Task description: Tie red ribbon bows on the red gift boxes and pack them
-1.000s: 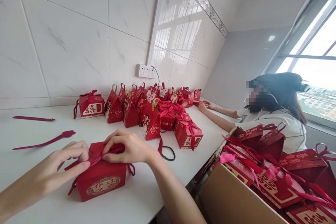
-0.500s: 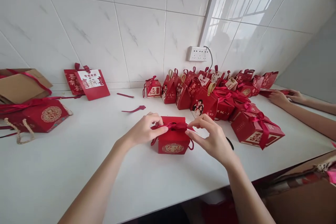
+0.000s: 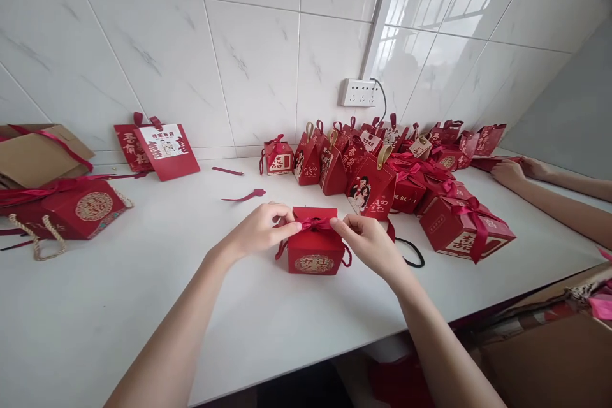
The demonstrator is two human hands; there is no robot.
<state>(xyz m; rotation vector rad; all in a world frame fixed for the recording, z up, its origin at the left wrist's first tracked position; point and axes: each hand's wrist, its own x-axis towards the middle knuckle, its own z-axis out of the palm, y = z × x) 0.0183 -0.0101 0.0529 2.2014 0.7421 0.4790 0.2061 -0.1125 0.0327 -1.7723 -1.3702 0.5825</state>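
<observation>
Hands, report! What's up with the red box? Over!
Left hand, right hand both pinching ribbon atop red box. Box upright on counter. Black loop beside right hand, nothing blocking.

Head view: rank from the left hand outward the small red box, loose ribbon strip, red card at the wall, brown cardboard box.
1. small red box, at the left hand's fingertips.
2. loose ribbon strip, just behind.
3. red card, back-left against the wall.
4. brown cardboard box, far left.
</observation>
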